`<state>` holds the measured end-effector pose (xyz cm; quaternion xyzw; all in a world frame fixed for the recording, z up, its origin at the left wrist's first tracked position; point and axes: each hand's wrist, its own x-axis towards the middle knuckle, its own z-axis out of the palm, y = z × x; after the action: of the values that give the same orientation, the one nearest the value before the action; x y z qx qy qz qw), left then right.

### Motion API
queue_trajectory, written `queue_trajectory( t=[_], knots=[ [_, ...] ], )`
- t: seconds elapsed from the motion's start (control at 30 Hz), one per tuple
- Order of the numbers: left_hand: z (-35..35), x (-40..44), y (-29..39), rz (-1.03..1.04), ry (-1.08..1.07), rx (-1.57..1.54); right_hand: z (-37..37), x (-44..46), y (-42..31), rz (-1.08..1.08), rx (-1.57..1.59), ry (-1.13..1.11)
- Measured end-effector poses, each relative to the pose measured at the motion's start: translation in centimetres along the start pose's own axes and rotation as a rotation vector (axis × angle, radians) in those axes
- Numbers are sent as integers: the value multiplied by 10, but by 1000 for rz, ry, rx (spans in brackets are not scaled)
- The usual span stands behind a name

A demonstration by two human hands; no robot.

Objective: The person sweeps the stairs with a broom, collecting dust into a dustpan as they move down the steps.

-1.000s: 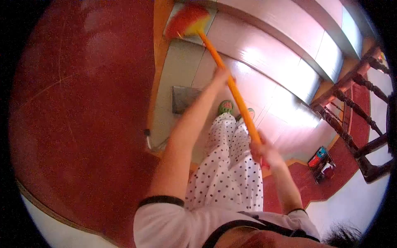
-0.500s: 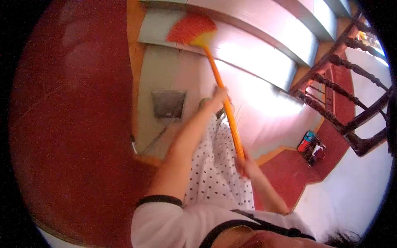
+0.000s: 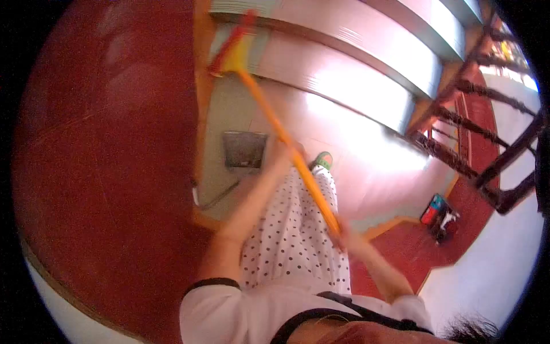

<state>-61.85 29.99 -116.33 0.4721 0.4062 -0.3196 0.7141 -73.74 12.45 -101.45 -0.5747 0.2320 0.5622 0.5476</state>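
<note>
A broom (image 3: pixel 268 109) with a long orange handle, a yellow head and red bristles slants across the view. My left hand (image 3: pixel 291 153) is closed around the middle of its handle. Lower down, my right hand (image 3: pixel 345 236) grips the handle's end near my waist. The blurred bristles are at the left end of a stair step, beside the red wall, and look turned nearly edge-on. A grey dustpan (image 3: pixel 245 150) with some debris in it lies on the floor left of my left hand, its thin handle pointing toward the lower left.
Pale stair steps (image 3: pixel 344 74) rise ahead. A dark red wall (image 3: pixel 103 160) borders the left side, and a dark wooden railing (image 3: pixel 475 132) runs along the right. Some small red, blue and dark items (image 3: pixel 440 218) lie on the red surface at the right. One green shoe (image 3: pixel 324 160) shows below me.
The broom head has swept left along the step toward the wall and turned more edge-on. Both hands keep their grip on the handle. The view has shifted slightly.
</note>
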Motion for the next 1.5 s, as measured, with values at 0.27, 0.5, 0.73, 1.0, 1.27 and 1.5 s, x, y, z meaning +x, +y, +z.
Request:
queue_trajectory(
  t=[0.27, 0.5, 0.73, 1.0, 1.27, 1.5],
  knots=[
    [61, 83, -101, -109, -127, 420, 17, 16, 60, 66, 643, 157],
    [157, -98, -170, -319, -483, 491, 68, -145, 145, 214, 850, 358],
    [1, 1, -7, -5, 38, 37, -6, 16, 30, -55, 265, -100],
    [155, 83, -155, -206, -321, 340, -43, -50, 90, -68, 760, 354],
    [257, 33, -183, -196, -587, 923, -20, -56, 98, -158, 1366, 485],
    [181, -117, -150, -214, -689, 818, 110, -131, 142, -310, 1030, 481]
  ],
)
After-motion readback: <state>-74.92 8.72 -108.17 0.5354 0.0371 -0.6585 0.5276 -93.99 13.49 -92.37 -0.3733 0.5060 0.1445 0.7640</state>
